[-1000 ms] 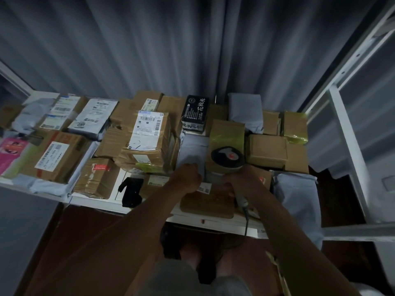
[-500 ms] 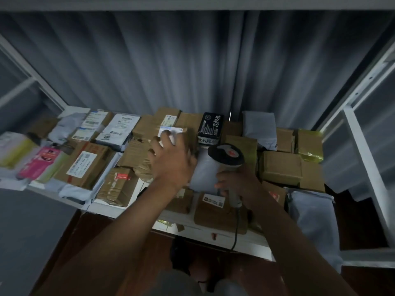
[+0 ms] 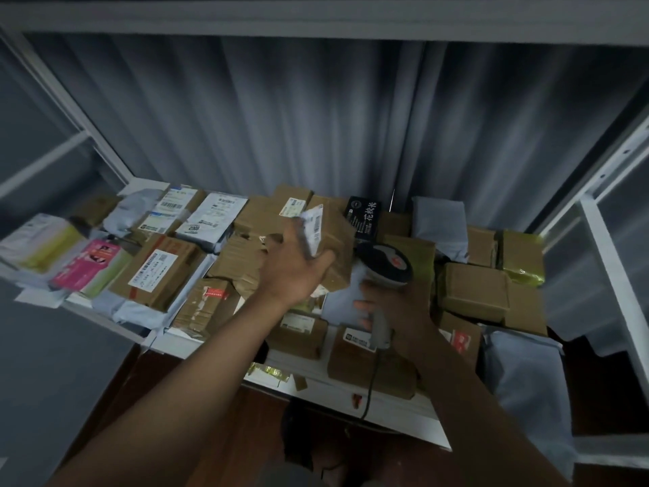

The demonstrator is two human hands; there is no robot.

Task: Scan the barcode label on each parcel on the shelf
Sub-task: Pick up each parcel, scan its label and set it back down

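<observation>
Several parcels crowd a white shelf (image 3: 393,413). My left hand (image 3: 295,268) grips a brown cardboard parcel (image 3: 337,247) in the middle of the shelf and holds it tilted up, its white barcode label (image 3: 314,226) turned toward me. My right hand (image 3: 397,311) holds a grey barcode scanner (image 3: 384,267) by its handle, just right of the lifted parcel. The scanner's round dark head sits beside the parcel's right side. A cable (image 3: 370,384) hangs from the handle over the shelf's front edge.
Labelled boxes (image 3: 161,272) and grey mailer bags (image 3: 439,223) fill the left and back. A black box (image 3: 363,219) stands at the back centre. Plain brown boxes (image 3: 474,290) lie on the right. Grey curtain behind; white uprights (image 3: 611,268) flank the shelf.
My left hand moved up from the shelf's front to the labelled brown parcel, gripped it and tilted it up. The scanner in my right hand rose beside it. My head lifted.
</observation>
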